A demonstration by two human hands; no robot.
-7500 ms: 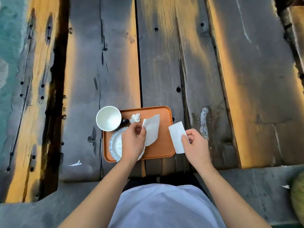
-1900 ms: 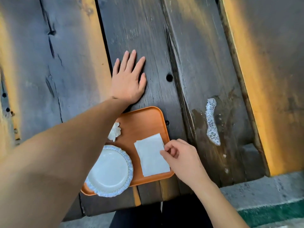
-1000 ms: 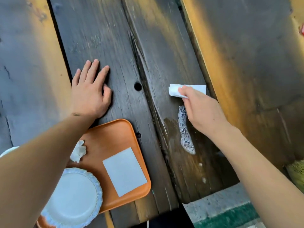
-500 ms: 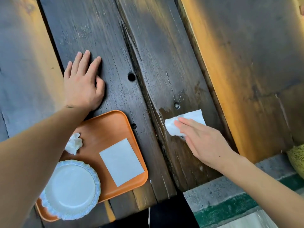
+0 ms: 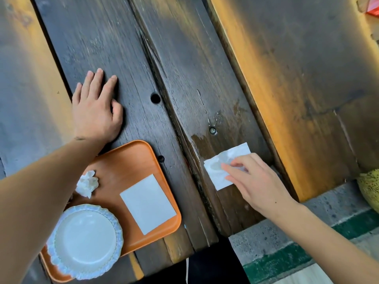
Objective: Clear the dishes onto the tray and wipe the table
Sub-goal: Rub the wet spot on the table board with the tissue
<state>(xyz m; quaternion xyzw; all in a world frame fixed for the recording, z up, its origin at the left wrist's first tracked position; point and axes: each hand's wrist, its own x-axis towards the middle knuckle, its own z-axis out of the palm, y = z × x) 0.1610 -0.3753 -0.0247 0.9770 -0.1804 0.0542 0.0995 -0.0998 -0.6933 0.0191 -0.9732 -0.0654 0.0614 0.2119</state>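
Note:
An orange tray (image 5: 131, 158) lies at the near edge of the dark plank table (image 5: 184, 68). On it sit a white scalloped plate (image 5: 85, 240), a crumpled tissue (image 5: 87, 183) and a flat white napkin (image 5: 147, 202). My left hand (image 5: 95, 112) rests flat on the wood just beyond the tray, fingers spread, holding nothing. To the right of the tray, my right hand (image 5: 254, 181) presses its fingertips on a damp white napkin (image 5: 221, 167) lying on a wet, darkened patch of the plank.
A grey concrete ledge with a green stripe (image 5: 287, 255) runs below the table's near edge. A yellow-green rough object (image 5: 371, 189) sits at the right edge. Round bolt holes (image 5: 155, 98) dot the planks. A red item (image 5: 374, 7) shows at the top right corner.
My right hand took a napkin from beside the tray, set it beyond the foamy spill and dragged it toward me; the foam is gone and a wet streak remains. My left hand stayed flat.

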